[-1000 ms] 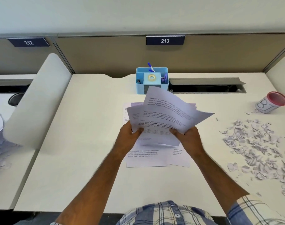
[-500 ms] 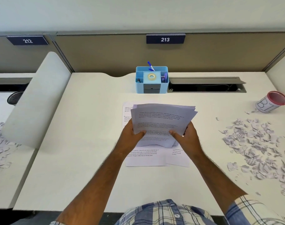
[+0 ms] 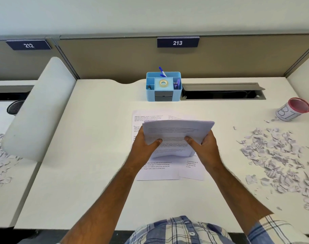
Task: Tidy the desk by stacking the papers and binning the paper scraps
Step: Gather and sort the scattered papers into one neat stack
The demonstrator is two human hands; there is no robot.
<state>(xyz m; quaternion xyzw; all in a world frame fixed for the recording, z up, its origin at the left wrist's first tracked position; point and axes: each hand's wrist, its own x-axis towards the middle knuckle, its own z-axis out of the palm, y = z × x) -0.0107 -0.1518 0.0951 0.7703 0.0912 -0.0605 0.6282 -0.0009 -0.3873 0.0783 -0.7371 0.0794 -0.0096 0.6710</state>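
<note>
We see both hands up over the desk [image 3: 97,155] centre, gripping a stack of papers [image 3: 178,132]: left hand [image 3: 145,147] on its left edge, thumb on top; right hand [image 3: 205,147] on its right edge, thumb on top too. Stack is tilted, blurred, lower edge sagging. Under it two printed sheets [image 3: 159,170] lie flat on the desk, overlapping. Paper scraps [image 3: 280,159] spread across the desk's right side, well apart from the hands. A red-rimmed cup [image 3: 293,110] lies tipped at far right, beyond the scraps. Blue organizer [image 3: 164,87] at the back holds a tape roll [image 3: 163,83] and a blue pen [image 3: 162,71]. Number plate 213 [image 3: 178,42] on the partition behind.
</note>
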